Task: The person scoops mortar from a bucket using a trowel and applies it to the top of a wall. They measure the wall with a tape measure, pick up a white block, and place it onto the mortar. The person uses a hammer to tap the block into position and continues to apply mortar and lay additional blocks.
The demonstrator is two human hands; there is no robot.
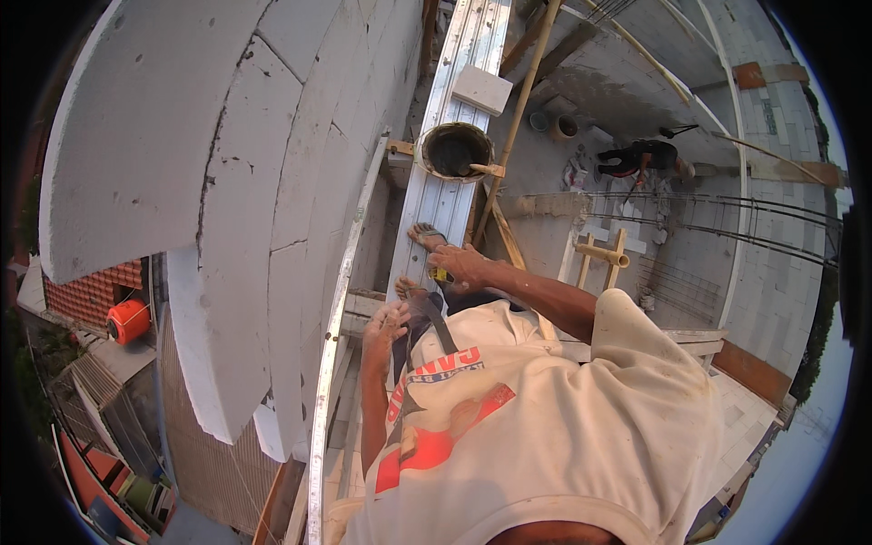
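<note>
My right hand [461,266] is closed at a small yellow-and-black tape measure [440,275], partly hidden under the fingers. My left hand [388,323], dusted pale, is raised in front of my body with its fingers apart and nothing visible in it. A dark strap [442,329] hangs beside it. My bare-toed feet stand on a ribbed metal plank [420,202]. Farther along the plank is a round bucket [457,153] with grey mortar inside and a wooden handle [490,170] across its rim. Beyond the bucket lies a white block [482,89].
A pale block wall [245,163] rises on the left, with a long metal straightedge [338,331] upright beside it. A bamboo pole [520,109] slants right of the plank. Far below, a co-worker [643,162] bends over near rebar [727,207]. A wooden frame [601,254] stands right.
</note>
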